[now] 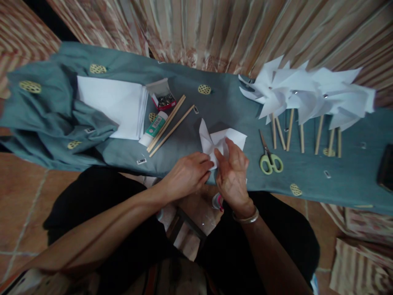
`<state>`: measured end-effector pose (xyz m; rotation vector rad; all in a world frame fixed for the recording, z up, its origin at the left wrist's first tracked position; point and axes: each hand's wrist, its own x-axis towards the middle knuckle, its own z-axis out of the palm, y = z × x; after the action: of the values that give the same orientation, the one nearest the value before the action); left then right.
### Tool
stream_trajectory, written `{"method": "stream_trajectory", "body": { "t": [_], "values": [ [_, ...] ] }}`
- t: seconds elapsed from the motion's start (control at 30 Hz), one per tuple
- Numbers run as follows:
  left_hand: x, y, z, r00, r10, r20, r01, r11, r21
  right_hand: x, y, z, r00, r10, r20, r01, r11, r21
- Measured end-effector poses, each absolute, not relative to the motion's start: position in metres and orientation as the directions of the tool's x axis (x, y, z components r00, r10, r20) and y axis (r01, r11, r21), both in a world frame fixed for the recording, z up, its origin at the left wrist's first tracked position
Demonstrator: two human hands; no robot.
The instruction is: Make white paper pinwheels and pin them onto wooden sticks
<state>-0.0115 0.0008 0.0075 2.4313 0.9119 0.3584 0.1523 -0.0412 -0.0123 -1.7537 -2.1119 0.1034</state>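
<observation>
A white paper pinwheel (206, 138) with folded blades lies at the front edge of the cloth-covered table, between my hands. The fingers of my left hand (190, 171) are closed on its lower left part. My right hand (232, 174) presses thumb and fingers onto its middle and right side, gripping the paper. The pinwheel's centre is partly hidden under my fingers. Left of it lie wooden sticks (172, 130), a glue tube (155, 127) and a small open box (165, 99) of metal pins. Green-handled scissors (270, 160) rest to the right.
Several finished pinwheels (302, 92) on wooden sticks overlap at the back right. A stack of white paper (112, 104) sits at the left, partly covered by bunched tablecloth (52, 110). A dark object (386, 168) stands at the right edge. Striped curtains (215, 32) hang behind.
</observation>
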Motion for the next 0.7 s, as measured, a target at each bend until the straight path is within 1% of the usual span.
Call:
{"method": "stream_trajectory", "body": {
  "t": [0.13,0.27,0.57,0.7],
  "values": [
    [-0.013,0.000,0.005,0.743,0.664,0.087,0.519,-0.653,0.552,0.153,-0.042,-0.009,-0.111,0.968,0.224,0.929,0.181,-0.322],
    [-0.013,0.000,0.003,0.739,0.668,0.087,0.519,-0.647,0.559,0.152,-0.037,-0.007,-0.104,0.960,0.259,0.920,0.192,-0.342],
    [-0.012,0.001,0.006,0.743,0.665,0.071,0.521,-0.642,0.563,0.153,-0.038,-0.015,-0.180,0.952,0.246,0.942,0.239,-0.236],
    [-0.011,0.001,0.006,0.743,0.667,0.057,0.525,-0.633,0.569,0.152,-0.041,-0.021,-0.183,0.945,0.271,0.940,0.249,-0.232]
  ]
}}
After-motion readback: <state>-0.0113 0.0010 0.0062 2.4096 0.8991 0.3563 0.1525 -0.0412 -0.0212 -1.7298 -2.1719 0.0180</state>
